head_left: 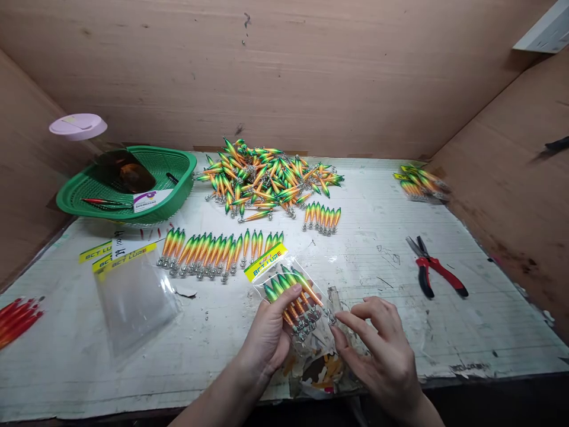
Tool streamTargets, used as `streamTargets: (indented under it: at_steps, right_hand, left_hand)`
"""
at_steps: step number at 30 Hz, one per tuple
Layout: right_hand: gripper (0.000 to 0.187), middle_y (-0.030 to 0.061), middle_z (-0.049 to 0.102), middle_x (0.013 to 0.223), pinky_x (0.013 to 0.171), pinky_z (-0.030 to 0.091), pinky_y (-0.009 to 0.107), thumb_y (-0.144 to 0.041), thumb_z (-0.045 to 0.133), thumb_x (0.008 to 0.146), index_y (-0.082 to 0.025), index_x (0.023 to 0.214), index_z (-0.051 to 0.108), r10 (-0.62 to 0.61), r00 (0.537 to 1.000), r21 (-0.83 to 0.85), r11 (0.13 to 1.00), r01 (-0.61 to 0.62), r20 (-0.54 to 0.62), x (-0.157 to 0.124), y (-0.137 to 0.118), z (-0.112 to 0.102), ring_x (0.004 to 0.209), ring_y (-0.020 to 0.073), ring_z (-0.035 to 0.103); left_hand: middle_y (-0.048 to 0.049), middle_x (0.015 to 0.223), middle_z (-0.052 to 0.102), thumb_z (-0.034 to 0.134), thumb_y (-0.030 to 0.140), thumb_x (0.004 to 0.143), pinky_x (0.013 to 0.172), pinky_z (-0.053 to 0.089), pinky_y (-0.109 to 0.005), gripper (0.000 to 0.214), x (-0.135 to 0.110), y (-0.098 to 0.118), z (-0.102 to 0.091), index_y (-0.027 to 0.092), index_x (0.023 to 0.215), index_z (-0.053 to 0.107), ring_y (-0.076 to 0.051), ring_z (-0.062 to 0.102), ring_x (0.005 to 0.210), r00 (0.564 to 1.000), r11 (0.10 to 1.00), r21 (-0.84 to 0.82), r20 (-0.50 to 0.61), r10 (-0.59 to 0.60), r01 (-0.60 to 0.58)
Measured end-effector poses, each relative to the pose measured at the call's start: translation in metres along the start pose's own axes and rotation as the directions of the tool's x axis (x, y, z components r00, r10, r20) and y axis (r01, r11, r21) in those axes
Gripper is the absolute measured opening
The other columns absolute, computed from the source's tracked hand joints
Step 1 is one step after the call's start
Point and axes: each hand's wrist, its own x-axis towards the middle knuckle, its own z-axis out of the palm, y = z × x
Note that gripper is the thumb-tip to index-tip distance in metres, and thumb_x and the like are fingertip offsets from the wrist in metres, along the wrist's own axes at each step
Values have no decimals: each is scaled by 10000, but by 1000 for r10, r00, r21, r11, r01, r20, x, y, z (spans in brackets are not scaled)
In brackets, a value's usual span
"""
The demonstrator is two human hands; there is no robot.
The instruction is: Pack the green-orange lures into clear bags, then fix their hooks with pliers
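Note:
Near the front middle of the table, my left hand grips a clear plastic bag with a yellow-green "BCT LURE" header. Several green, yellow and orange fishing lures lie side by side in it, hooks toward me, partly covered by my thumb. My right hand pinches the hook end of one fishing lure at the bag's right side. Whether that lure is wholly inside the plastic I cannot tell. Just beyond the bag runs a row of lures, with a smaller group to its right.
A lure heap lies at the back. Left are a green basket holding a lidded cup, empty bags and red lures. Right are red-handled pliers and filled bags. Cardboard walls enclose the table.

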Motion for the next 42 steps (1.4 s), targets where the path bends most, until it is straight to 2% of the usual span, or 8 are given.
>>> streamTargets:
  at_steps: [5, 13, 22, 27, 36, 42]
  right_hand:
    - [222, 30, 556, 771, 817, 457, 477, -6, 662, 822, -116, 1013, 633, -68, 998, -63, 996, 68, 1, -4, -1, 2, 715, 140, 516]
    - [173, 41, 524, 793, 728, 439, 397, -33, 666, 822, -135, 956, 625, 23, 1000, 29, 999, -23, -10, -2, -4, 2, 751, 168, 507]
    - [157, 41, 511, 817, 745, 434, 393, -38, 648, 833, -135, 956, 636, 23, 1000, 37, 999, -24, 20, -2, -1, -2, 771, 171, 516]
    - [191, 22, 519, 783, 738, 439, 389, -39, 668, 826, -153, 980, 668, 26, 999, 15, 1000, -26, -18, 0, 1, -4, 724, 155, 515]
    - [245, 3, 516, 770, 768, 464, 425, -35, 664, 838, -196, 1022, 656, 32, 999, 1, 999, -32, -8, -1, -1, -1, 706, 137, 496]
    - [238, 4, 497, 770, 805, 465, 451, -35, 658, 830, -185, 1016, 663, 13, 1000, 11, 1000, -14, 18, -2, 2, -4, 711, 142, 494]
  left_hand:
    - [-155, 908, 776, 664, 97, 834, 680, 625, -289, 121, 0, 1, 3, 29, 901, 739, -216, 748, 744, 998, 999, -42, -52, -36, 34]
    - [-153, 950, 774, 671, 96, 833, 661, 627, -290, 121, -2, 1, 2, 39, 919, 734, -219, 749, 733, 998, 999, -40, -51, -28, 26]
    - [-147, 762, 760, 643, 152, 870, 671, 615, -284, 171, 3, -1, 0, 26, 944, 732, -205, 737, 701, 999, 998, -43, -6, -48, 47]
    - [-134, 781, 759, 678, 142, 833, 689, 619, -300, 137, 1, -1, 1, 41, 909, 729, -215, 740, 729, 1000, 999, -43, -8, -28, 27]
    - [-137, 828, 763, 654, 132, 849, 678, 620, -311, 125, 0, 0, 3, 45, 894, 732, -220, 741, 721, 998, 999, -36, -45, -33, 31]
    - [-146, 742, 749, 614, 169, 894, 675, 607, -278, 187, 2, 0, 0, 28, 937, 730, -200, 731, 700, 998, 996, -67, 6, -66, 66]
